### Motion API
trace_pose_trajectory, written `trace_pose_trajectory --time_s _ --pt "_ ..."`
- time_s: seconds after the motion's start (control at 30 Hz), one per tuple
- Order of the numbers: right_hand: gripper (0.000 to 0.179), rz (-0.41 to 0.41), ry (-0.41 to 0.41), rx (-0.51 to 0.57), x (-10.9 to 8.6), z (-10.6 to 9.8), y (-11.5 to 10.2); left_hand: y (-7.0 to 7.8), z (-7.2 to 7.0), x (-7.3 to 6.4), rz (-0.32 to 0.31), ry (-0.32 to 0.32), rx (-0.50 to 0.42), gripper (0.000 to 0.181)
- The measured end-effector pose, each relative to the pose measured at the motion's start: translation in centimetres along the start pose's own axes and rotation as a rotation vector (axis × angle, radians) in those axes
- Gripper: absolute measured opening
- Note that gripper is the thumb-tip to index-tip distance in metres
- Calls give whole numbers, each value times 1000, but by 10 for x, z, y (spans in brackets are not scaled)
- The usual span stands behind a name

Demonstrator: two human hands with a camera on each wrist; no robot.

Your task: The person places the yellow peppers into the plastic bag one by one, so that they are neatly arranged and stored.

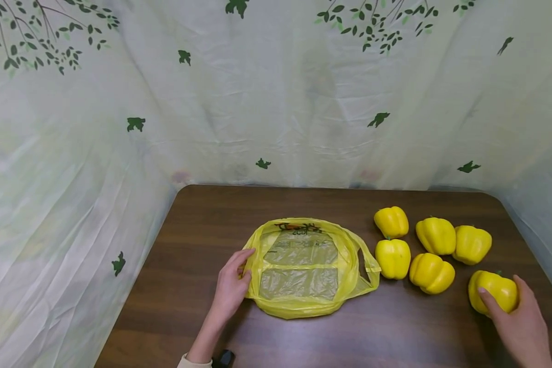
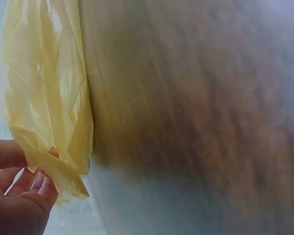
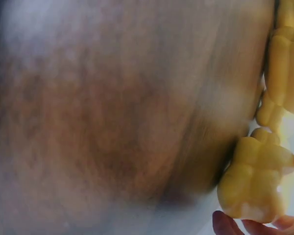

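A yellow plastic bag (image 1: 299, 309) lies on the table with its mouth spread wide and dark print inside. My left hand (image 1: 232, 283) pinches its left edge; in the left wrist view the fingers hold a gathered strip of the bag (image 2: 63, 171). At the far right, my right hand (image 1: 524, 324) grips a yellow bell pepper (image 1: 493, 290), thumb on the near side and fingers round the right. That same bell pepper (image 3: 252, 191) shows between the fingertips in the right wrist view. Whether it touches the table is hard to tell.
Several more yellow bell peppers (image 1: 392, 259) sit grouped between the bag and my right hand. The bag's right handle loop (image 1: 372, 268) reaches close to the nearest ones. A brown wooden table (image 1: 202, 225) carries everything, with a leaf-printed curtain (image 1: 276, 102) behind it.
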State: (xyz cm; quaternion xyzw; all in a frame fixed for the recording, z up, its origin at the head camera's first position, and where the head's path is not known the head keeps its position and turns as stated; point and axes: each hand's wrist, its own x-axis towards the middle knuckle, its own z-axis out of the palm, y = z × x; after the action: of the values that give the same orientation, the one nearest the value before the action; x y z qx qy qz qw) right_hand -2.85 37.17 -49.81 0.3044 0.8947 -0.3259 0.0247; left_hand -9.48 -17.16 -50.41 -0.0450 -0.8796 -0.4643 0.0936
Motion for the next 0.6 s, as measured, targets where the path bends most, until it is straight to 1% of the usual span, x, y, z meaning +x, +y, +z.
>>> trace_pose_trajectory --time_s 0.17,0.33,0.43,0.6 --pt "98 114 -20 53 0 1 -2 -3 1 0 9 -1 -3 50" --pt "105 191 -30 121 5 2 3 -1 1 1 3 -6 -6 50" --pt "107 209 -27 157 6 3 5 0 1 1 -7 -10 -9 50" --pt "106 216 -22 184 5 4 5 -1 1 -1 -17 -12 -11 50"
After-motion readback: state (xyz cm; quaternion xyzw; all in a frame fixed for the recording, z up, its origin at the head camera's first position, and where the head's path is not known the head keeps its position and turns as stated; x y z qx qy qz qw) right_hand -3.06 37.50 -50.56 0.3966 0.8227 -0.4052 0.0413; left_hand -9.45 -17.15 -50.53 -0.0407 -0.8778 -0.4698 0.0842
